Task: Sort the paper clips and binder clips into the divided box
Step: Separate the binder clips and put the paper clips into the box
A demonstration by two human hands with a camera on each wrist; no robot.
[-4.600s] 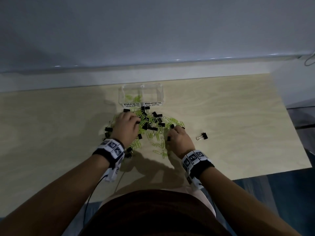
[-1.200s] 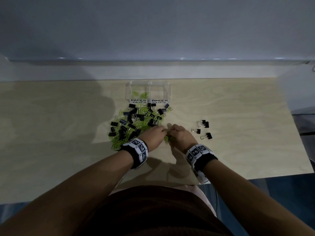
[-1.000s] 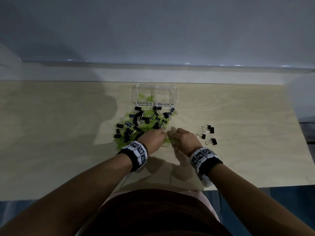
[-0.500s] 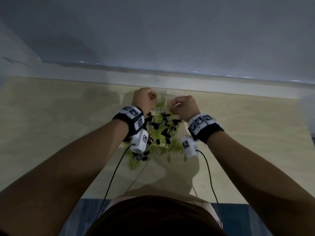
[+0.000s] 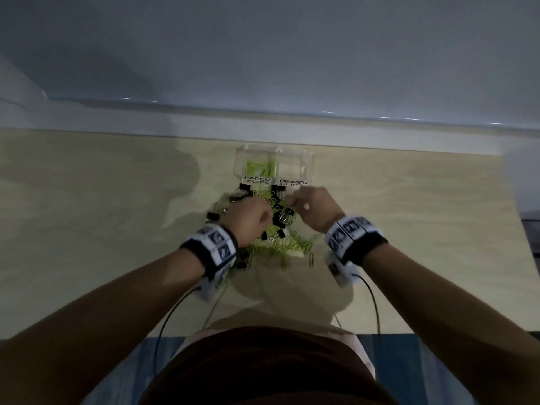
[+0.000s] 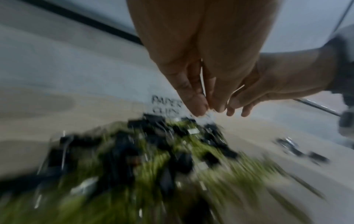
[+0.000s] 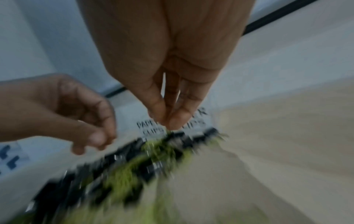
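Note:
The clear divided box (image 5: pixel 304 159) stands at the table's far edge, labelled PAPER CLIPS (image 5: pixel 257 180) on the left and BINDER CLIPS (image 5: pixel 293 183) on the right. Green paper clips (image 5: pixel 259 168) lie in the left compartment. A mixed pile of green paper clips and black binder clips (image 5: pixel 280 229) spreads in front of the box. My left hand (image 5: pixel 248 219) hovers over the pile's left side, fingers loosely together, nothing seen in them (image 6: pixel 206 107). My right hand (image 5: pixel 311 207) reaches down at the pile's far side, thumb and fingertip together (image 7: pixel 168 121). Blur hides whether they hold a clip.
A few black binder clips (image 6: pixel 298 150) lie apart on the table to the right of the pile. The wooden table (image 5: pixel 409 229) runs wide on both sides. A white ledge (image 5: pixel 175 121) and wall close the far side. Cables hang from both wrist cameras.
Half a second ago both hands were raised over the box. They have since come back down towards me, onto the pile. The head view has tilted and shifted.

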